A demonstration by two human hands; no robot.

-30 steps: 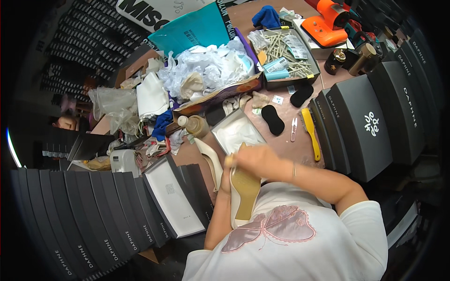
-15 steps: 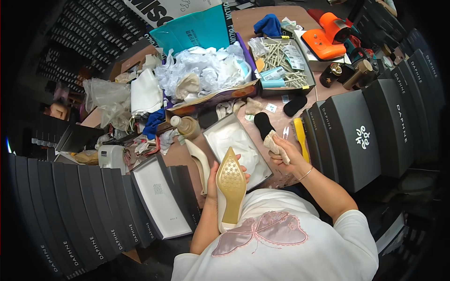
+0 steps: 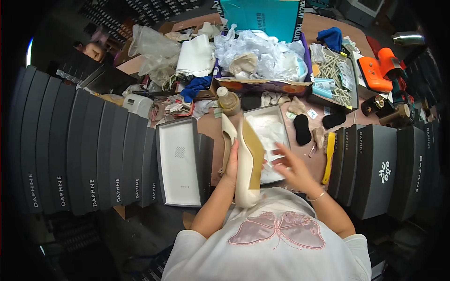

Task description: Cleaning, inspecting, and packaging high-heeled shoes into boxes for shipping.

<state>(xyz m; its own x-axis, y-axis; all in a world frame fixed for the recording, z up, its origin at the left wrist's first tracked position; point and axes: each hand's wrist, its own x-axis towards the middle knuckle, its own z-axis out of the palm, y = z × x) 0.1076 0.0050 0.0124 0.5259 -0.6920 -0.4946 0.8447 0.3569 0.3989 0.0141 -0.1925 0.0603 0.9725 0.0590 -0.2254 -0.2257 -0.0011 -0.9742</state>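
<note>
A cream pointed-toe pump (image 3: 244, 171) is upright in my left hand (image 3: 231, 165), toe up, its tan sole turned to the right. The matching pump (image 3: 228, 133) is just beyond that hand, partly hidden by it. My right hand (image 3: 296, 172) hovers to the right of the held shoe, fingers apart and slightly blurred, with nothing in it. Behind both hands is an open grey shoe box (image 3: 282, 117) lined with white tissue paper (image 3: 269, 133). A beige cloth (image 3: 318, 136) lies beside a black oval pad (image 3: 303, 130) on the tabletop.
Dark shoe boxes stand in rows at left (image 3: 79, 154) and right (image 3: 375, 168). An open box lid (image 3: 178, 161) leans at the left. A yellow-handled brush (image 3: 329, 157), a bottle (image 3: 228, 100), a carton of crumpled plastic (image 3: 262, 86) and an orange tool (image 3: 379, 72) surround the work area.
My right hand has let go of the beige cloth, now on the table, and moved toward the shoe. The held pump has turned from sole-up to side-on. The whole view has shifted.
</note>
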